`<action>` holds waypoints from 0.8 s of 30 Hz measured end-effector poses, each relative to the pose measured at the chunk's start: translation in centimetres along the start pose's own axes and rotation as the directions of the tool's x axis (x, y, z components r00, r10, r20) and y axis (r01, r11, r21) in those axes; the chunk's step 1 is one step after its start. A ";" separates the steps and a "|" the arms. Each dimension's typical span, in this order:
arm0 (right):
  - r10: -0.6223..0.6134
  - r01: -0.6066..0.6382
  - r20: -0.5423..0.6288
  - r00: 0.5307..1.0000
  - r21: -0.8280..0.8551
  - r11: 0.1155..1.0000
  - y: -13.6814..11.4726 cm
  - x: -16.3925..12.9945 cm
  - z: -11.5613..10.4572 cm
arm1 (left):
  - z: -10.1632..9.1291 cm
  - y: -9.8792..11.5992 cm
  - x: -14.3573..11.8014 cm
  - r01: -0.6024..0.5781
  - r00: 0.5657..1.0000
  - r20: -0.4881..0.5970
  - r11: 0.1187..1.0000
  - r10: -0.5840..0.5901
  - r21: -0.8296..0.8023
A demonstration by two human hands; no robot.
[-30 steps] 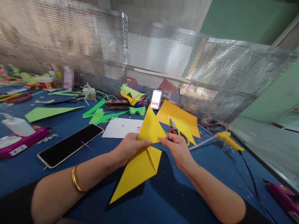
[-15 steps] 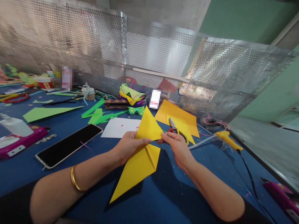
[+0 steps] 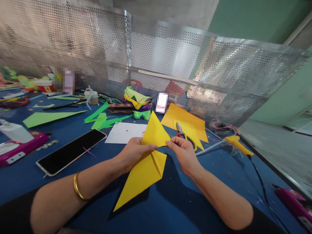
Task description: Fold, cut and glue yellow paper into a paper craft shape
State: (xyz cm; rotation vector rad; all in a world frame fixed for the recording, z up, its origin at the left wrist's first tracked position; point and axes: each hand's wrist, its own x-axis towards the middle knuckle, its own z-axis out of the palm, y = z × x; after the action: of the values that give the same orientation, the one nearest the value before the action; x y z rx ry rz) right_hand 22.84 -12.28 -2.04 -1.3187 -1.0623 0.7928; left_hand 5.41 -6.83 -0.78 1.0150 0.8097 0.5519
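A folded sheet of yellow paper [image 3: 143, 182] is held up over the blue table, its upper part a pointed triangle and its lower part tapering toward me. My left hand [image 3: 134, 154] is closed on its left side, thumb pressed across the fold in the middle. At the right corner of the upper triangle, my right hand [image 3: 182, 152] pinches the paper between thumb and fingertips. Just behind the right hand, scissors [image 3: 181, 131] with a yellow and black handle lie on more yellow paper [image 3: 193, 138], and the hand partly hides them.
A white sheet [image 3: 119, 133] and a dark-screened phone [image 3: 73, 152] lie to the left. Green paper strips [image 3: 97, 115] and colourful paper masks [image 3: 136, 99] sit behind. A yellow glue gun [image 3: 239, 145] with a black cord rests at right. Perforated metal sheeting [image 3: 158, 52] borders the table's back.
The fingers of my right hand have curled slightly more at the paper's corner. My left hand and the folded paper stay almost where they were.
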 end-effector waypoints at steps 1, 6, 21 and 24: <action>-0.001 0.001 0.004 1.000 -0.007 1.000 0.0 0.0 0.0 | 0.0 0.0 0.0 -0.002 1.000 -0.002 1.000 0.002 -0.002; 0.043 -0.043 0.047 0.998 0.000 0.999 -0.2 -0.1 0.1 | 0.0 0.0 0.0 -0.019 1.000 -0.009 1.000 0.019 -0.003; 0.108 -0.114 0.071 0.992 0.084 0.990 -0.6 -0.5 0.1 | 0.2 0.0 -0.3 -0.011 1.000 -0.016 1.000 0.011 0.023; 0.197 -0.217 0.137 0.971 0.150 0.965 -0.7 -0.6 0.1 | 0.4 0.0 -0.4 -0.003 1.000 -0.012 0.998 0.003 0.059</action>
State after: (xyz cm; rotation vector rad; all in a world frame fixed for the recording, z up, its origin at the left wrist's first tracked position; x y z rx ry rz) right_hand 22.42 -12.89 -1.46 -1.2661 -0.9404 1.1067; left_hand 5.47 -7.31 -0.56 1.0679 0.8390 0.5395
